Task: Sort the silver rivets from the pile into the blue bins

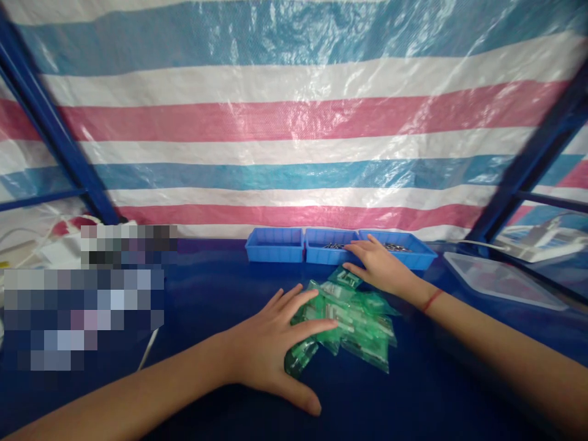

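A pile of small green-tinted plastic bags [358, 324] lies on the dark blue tabletop. The bags hold small parts too indistinct to name. My left hand [266, 343] is at the pile's left side, its fingers spread and the index and middle fingers over the bags. Beyond the pile, my right hand [379, 263] reaches in front of the blue bins, with thumb and fingers apart. Just below its thumb sits one green bag [345, 277] at the far edge of the pile; whether the thumb touches it I cannot tell.
Three blue bins stand in a row at the back: a left bin [275, 246], a middle bin [321, 252] with small metal pieces and a right bin [422, 257], also with metal pieces. A translucent lid-like sheet [503, 282] lies right. Striped sheeting [294, 122] hangs behind.
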Action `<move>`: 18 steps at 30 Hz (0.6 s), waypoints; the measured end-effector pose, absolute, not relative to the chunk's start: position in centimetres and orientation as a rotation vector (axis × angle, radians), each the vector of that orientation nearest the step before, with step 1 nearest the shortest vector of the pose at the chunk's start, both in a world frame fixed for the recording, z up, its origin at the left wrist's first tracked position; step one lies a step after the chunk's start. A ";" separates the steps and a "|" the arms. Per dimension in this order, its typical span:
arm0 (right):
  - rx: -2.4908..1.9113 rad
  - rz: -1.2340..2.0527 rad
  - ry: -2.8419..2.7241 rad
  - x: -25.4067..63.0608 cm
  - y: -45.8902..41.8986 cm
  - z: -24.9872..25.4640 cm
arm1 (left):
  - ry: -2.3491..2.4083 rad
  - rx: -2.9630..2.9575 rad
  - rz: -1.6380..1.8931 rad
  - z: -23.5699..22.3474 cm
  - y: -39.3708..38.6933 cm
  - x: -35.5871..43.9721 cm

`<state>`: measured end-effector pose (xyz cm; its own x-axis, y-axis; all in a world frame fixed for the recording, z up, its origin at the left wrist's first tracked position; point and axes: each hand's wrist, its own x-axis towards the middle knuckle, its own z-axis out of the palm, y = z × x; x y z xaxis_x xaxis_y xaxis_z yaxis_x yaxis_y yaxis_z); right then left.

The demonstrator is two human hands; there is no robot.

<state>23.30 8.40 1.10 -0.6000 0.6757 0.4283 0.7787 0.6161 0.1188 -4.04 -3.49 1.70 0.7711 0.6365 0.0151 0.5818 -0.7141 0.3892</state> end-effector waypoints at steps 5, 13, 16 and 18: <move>-1.206 -0.289 -2.369 21.8 8.5 1.3 | 1.067 2.581 0.280 1.1 -2.5 -2.7; -1.245 -0.215 -2.089 22.3 3.0 5.5 | 1.090 2.593 0.462 0.5 -2.2 -1.7; -1.327 -0.190 -2.058 24.7 0.0 6.3 | 1.098 2.580 0.537 0.6 -1.8 -1.2; -1.414 -0.263 -1.972 28.1 -1.6 4.9 | 1.078 2.580 0.504 0.8 -1.4 -0.6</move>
